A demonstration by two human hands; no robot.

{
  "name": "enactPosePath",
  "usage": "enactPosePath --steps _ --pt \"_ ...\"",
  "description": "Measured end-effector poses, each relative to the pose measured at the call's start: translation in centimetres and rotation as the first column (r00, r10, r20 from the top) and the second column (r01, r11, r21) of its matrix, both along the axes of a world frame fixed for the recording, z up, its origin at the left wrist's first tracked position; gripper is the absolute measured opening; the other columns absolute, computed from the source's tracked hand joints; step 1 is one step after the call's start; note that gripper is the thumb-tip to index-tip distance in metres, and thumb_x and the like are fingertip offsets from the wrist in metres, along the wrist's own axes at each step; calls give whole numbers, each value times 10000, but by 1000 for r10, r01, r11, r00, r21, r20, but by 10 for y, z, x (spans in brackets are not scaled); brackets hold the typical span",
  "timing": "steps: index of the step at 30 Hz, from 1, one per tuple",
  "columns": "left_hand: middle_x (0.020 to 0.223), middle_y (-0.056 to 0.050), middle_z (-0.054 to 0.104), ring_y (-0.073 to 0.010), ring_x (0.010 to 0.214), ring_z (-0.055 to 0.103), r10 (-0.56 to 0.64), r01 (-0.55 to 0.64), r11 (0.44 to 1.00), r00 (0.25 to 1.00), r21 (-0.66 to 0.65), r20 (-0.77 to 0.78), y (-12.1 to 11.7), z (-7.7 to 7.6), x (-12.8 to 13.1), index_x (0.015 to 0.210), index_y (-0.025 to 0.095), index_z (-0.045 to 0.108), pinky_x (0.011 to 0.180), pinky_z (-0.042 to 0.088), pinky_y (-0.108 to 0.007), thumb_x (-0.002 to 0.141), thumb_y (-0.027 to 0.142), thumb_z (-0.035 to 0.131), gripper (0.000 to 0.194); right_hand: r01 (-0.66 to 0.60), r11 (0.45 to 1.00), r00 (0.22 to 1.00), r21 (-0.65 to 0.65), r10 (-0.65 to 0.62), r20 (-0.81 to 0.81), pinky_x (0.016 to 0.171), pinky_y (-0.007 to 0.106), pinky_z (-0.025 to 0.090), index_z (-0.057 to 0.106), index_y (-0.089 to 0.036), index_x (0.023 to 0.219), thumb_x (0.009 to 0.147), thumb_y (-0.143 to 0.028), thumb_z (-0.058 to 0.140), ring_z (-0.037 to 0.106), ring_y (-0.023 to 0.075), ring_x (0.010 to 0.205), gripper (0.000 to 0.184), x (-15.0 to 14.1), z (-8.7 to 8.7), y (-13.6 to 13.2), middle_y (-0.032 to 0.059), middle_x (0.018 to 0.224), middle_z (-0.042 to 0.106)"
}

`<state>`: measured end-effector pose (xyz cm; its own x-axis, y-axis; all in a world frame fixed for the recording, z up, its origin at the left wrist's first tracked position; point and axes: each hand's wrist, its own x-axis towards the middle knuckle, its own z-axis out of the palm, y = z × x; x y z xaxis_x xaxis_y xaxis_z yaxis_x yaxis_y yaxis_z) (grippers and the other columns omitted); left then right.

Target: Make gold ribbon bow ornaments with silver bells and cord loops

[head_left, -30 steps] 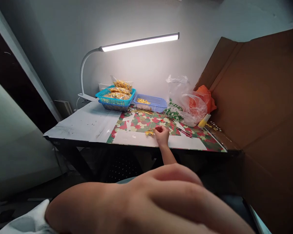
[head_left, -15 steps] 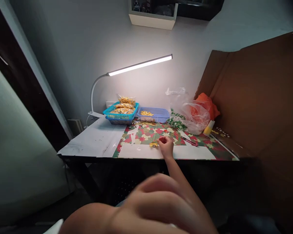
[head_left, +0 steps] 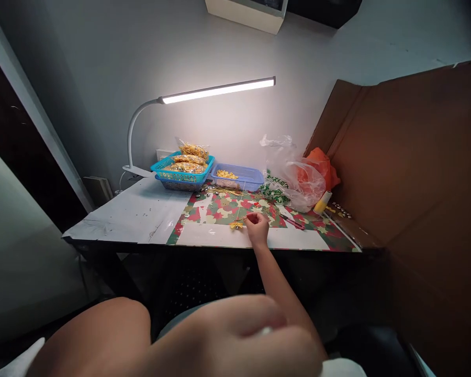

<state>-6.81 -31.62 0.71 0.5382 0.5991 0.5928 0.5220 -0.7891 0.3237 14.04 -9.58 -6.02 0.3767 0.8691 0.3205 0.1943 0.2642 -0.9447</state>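
My right hand (head_left: 258, 229) is over the front of the table, its thumb and fingers pinched on the thin golden stem of a yellow flower-like piece (head_left: 236, 225). A fine pale thread (head_left: 240, 199) rises from beside that piece. Very close to the camera, my left hand (head_left: 243, 327) is large and blurred, with its fingers curled closed. A small white spot shows between the fingers, too smeared to name. Under the right hand is a patterned red, green and cream sheet (head_left: 215, 212) with a white strip (head_left: 212, 235) along its front.
A turquoise basket (head_left: 182, 175) of bagged yellow pieces and a blue basket (head_left: 239, 178) stand at the back. Right of them are clear plastic bags (head_left: 298, 180), pink-handled scissors (head_left: 292, 222) and a yellow glue-like bottle (head_left: 322, 202). A lit lamp (head_left: 220, 90) hangs above; cardboard (head_left: 408, 157) walls the right.
The view has shifted, so the table sits further left and slightly higher. My left hand is a little lower in the picture. The right hand keeps its pinch on the yellow piece.
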Motion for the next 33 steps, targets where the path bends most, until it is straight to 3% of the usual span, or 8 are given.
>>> enactPosePath --steps 3,5,8,11,14,19,23,33 --pt "828 -12 745 -292 791 692 -11 -2 995 991 -100 -136 63 27 27 853 437 754 660 564 -446 781 514 539 240 37 999 997 21 -36 -71 727 319 576 640 -129 1025 951 -310 627 656 146 806 196 1 0 1 36 963 666" --pt "837 -23 746 -266 796 698 60 -80 990 985 -116 -165 116 35 36 833 341 741 716 561 -416 856 415 520 234 59 998 991 38 -54 -121 718 314 573 637 -127 1013 950 -308 628 653 142 789 191 2 0 1 29 939 664" --pt "828 -69 721 -234 758 681 182 -211 967 965 -140 -191 184 23 37 859 220 705 680 566 -371 907 375 589 200 73 995 981 62 -60 -187 711 310 567 629 -127 959 923 -289 658 649 134 746 168 1 2 1 6 853 656" --pt "973 -52 693 -166 789 666 214 -246 955 959 -168 -187 218 -1 36 1026 152 661 714 580 -337 961 360 603 225 57 995 972 83 -36 -233 724 317 561 606 -147 902 815 -278 734 661 148 717 203 1 5 -1 -10 759 657" --pt "1084 -75 675 -196 908 663 270 -278 953 960 -122 -73 223 -13 39 1094 156 646 805 573 -390 967 338 596 227 16 993 965 113 14 -263 743 329 557 572 -181 890 711 -312 755 688 181 741 288 1 9 -5 11 739 689" --pt "1053 -60 698 -251 1009 642 240 -242 970 962 -4 128 208 -13 53 1021 227 692 887 524 -409 839 342 739 221 -84 980 954 182 132 -269 721 328 547 548 -204 905 675 -392 743 704 205 795 356 -2 17 -15 46 804 726" --pt "1106 -73 679 -298 1104 587 321 -353 933 901 65 292 200 -21 66 981 265 724 973 437 -461 835 294 744 151 -132 970 946 206 185 -265 689 319 538 547 -211 876 656 -415 753 702 214 807 364 -2 21 -19 58 841 735" --pt "963 -23 738 -280 1006 609 350 -402 911 872 92 344 200 -27 65 808 329 781 939 389 -439 822 319 773 18 -209 958 933 198 256 -254 693 335 547 562 -218 818 633 -451 769 699 213 757 363 -1 22 -17 37 786 727"
